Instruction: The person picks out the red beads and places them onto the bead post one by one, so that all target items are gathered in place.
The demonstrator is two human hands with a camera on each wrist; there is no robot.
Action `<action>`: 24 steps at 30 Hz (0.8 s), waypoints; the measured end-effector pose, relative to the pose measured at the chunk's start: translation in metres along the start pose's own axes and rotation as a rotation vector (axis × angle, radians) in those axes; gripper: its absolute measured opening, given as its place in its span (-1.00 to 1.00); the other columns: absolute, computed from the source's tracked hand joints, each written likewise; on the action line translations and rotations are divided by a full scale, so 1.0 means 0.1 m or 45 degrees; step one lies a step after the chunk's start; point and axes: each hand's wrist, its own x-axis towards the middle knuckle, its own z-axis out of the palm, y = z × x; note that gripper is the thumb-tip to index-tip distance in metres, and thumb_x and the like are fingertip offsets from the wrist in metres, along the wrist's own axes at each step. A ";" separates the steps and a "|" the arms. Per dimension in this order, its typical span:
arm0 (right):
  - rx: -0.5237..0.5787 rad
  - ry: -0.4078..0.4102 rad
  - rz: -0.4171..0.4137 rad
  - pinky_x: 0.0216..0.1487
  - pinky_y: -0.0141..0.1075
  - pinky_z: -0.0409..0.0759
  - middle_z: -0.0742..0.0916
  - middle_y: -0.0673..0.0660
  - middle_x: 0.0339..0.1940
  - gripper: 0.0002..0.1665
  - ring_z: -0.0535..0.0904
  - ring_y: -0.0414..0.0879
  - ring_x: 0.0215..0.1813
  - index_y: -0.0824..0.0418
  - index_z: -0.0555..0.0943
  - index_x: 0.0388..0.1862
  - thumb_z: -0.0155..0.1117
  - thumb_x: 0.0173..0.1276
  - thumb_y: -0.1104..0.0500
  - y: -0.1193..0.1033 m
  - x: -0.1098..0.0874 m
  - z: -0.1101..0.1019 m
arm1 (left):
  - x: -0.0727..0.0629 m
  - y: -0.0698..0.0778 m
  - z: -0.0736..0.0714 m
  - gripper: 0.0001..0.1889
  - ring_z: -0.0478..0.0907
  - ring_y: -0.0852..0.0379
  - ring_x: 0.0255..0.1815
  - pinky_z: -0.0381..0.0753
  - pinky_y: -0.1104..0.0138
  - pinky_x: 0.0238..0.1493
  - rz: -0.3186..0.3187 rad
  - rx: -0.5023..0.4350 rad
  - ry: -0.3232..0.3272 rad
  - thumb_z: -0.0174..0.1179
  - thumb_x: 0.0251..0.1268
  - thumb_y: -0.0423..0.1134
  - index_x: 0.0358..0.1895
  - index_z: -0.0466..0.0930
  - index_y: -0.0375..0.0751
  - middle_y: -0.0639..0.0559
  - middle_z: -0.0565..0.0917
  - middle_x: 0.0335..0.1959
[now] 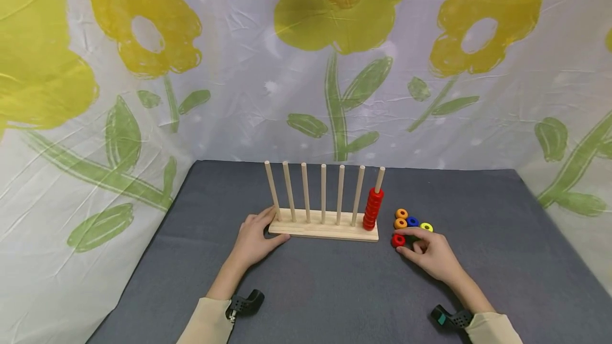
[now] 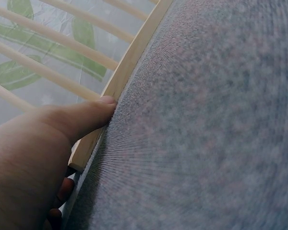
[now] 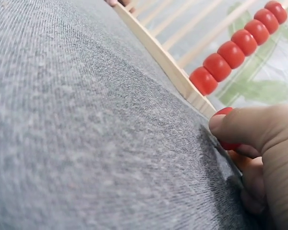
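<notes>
My left hand (image 1: 252, 239) holds the left end of a wooden peg rack (image 1: 325, 234), its thumb (image 2: 89, 117) along the front edge of the base and the other fingers behind. Several upright pegs stand on the rack. On the rightmost peg is a stack of red beads (image 1: 373, 208); the other pegs are bare. To the right of the rack, my right hand (image 1: 434, 257) pinches a loose red bead (image 1: 398, 240) between thumb and fingers, low at the tabletop. In the right wrist view the thumb hides part of this red bead (image 3: 224, 111).
Just beyond the right hand lie two orange beads (image 1: 400, 223), a blue bead (image 1: 413, 221) and a yellow bead (image 1: 426, 226). Everything stands on a dark grey cloth-covered table (image 1: 325, 291). Behind it hangs a white sheet (image 1: 229, 78) with painted yellow flowers.
</notes>
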 end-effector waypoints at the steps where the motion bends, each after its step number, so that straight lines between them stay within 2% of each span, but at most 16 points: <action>1: 0.002 0.003 0.002 -0.69 -0.40 0.11 0.30 -0.23 -0.77 -0.58 0.12 -0.37 -0.73 0.07 0.74 0.07 0.59 0.22 0.26 0.00 0.00 0.00 | 0.00 0.00 0.00 -0.07 0.38 -0.19 0.24 0.30 -0.13 0.18 0.000 -0.001 0.000 0.42 0.21 0.19 0.55 0.30 -0.19 -0.14 0.37 0.49; 10: 0.023 0.028 -0.016 -0.72 -0.41 0.10 0.30 -0.22 -0.77 -0.58 0.09 -0.40 -0.73 0.12 0.73 0.10 0.57 0.25 0.22 0.00 -0.01 0.01 | 0.01 0.00 0.00 -0.07 0.38 -0.20 0.24 0.30 -0.13 0.18 0.007 -0.005 0.006 0.43 0.21 0.18 0.55 0.30 -0.20 -0.13 0.37 0.49; 13: 0.043 0.036 -0.026 -0.73 -0.39 0.14 0.58 -0.16 -0.57 -0.50 0.13 -0.39 -0.73 0.16 0.68 0.18 0.56 0.26 0.23 0.00 0.00 0.01 | 0.00 0.00 0.00 -0.07 0.38 -0.19 0.24 0.30 -0.13 0.19 0.003 -0.006 0.007 0.42 0.21 0.18 0.55 0.30 -0.19 -0.13 0.36 0.49; 15: 0.055 0.041 -0.017 -0.73 -0.39 0.15 0.62 -0.12 -0.49 -0.50 0.15 -0.38 -0.73 0.17 0.67 0.18 0.57 0.25 0.23 0.00 0.01 0.01 | 0.00 0.00 0.00 -0.08 0.38 -0.19 0.24 0.30 -0.13 0.19 0.000 -0.004 0.006 0.42 0.21 0.18 0.55 0.30 -0.19 -0.13 0.36 0.49; 17: 0.065 0.039 -0.007 -0.72 -0.38 0.15 0.62 -0.12 -0.49 -0.51 0.16 -0.37 -0.73 0.16 0.67 0.16 0.57 0.25 0.21 -0.01 0.01 0.01 | 0.00 0.00 0.00 -0.08 0.37 -0.20 0.25 0.30 -0.13 0.19 -0.003 -0.003 0.003 0.42 0.21 0.18 0.55 0.30 -0.19 -0.13 0.36 0.49; 19: 0.068 0.036 0.017 -0.71 -0.39 0.13 0.46 -0.16 -0.67 -0.57 0.13 -0.36 -0.73 0.13 0.70 0.09 0.58 0.25 0.19 -0.01 0.00 0.01 | 0.00 0.00 0.00 -0.08 0.37 -0.20 0.25 0.30 -0.13 0.19 -0.006 0.002 0.001 0.42 0.21 0.18 0.55 0.30 -0.19 -0.13 0.36 0.49; 21: 0.071 0.031 0.032 -0.70 -0.39 0.10 0.30 -0.19 -0.76 -0.60 0.11 -0.37 -0.72 0.11 0.71 0.06 0.58 0.25 0.17 -0.01 -0.01 0.01 | 0.00 0.00 0.00 -0.07 0.37 -0.20 0.26 0.30 -0.13 0.19 -0.009 0.001 0.000 0.42 0.21 0.18 0.55 0.30 -0.20 -0.13 0.37 0.49; 24: 0.083 0.036 0.039 -0.70 -0.40 0.09 0.28 -0.21 -0.77 -0.60 0.09 -0.37 -0.72 0.09 0.71 0.07 0.57 0.25 0.17 -0.01 -0.01 0.01 | 0.00 0.01 -0.01 -0.07 0.37 -0.20 0.26 0.30 -0.12 0.19 -0.010 0.005 -0.002 0.42 0.21 0.18 0.55 0.30 -0.21 -0.13 0.37 0.49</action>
